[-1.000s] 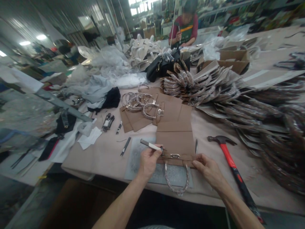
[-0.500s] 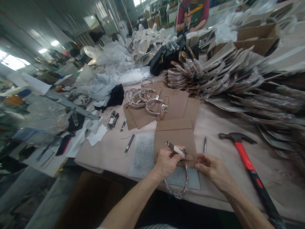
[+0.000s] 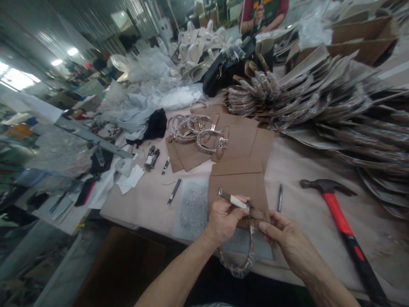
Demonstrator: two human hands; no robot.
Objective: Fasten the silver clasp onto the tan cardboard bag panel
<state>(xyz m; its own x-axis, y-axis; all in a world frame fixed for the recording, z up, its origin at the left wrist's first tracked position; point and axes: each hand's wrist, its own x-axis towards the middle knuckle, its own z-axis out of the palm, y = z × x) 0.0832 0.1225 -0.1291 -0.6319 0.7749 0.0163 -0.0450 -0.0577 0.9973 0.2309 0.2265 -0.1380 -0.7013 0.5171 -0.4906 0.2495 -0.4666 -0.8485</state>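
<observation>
My left hand (image 3: 223, 221) is closed around a metal hand punch (image 3: 234, 200) with a white-wrapped shaft. The punch slants, its lower tip at a small strap on a brown leather bag panel (image 3: 236, 183). From the panel's near edge a plastic-wrapped handle (image 3: 239, 269) loops over the table edge. My right hand (image 3: 287, 234) pinches the panel's near right corner, thumb on top; its lower fingers are partly hidden. Under the panel lies a pale, scuffed board (image 3: 193, 209). A claw hammer (image 3: 338, 213) with a red and black grip rests to the right, and a thin metal rod (image 3: 280, 198) lies nearer.
More brown panels with wrapped handles (image 3: 207, 140) lie beyond. A large stack of wrapped handles and panels (image 3: 319, 102) fills the right back. Dark metal strips (image 3: 174, 192) and white paper (image 3: 130, 179) are at left. Across the table stands another person (image 3: 266, 17).
My right hand has shifted slightly, its thumb now over the panel's corner. My left hand still holds the punch at the strap, tilted a little lower. The view has shifted slightly.
</observation>
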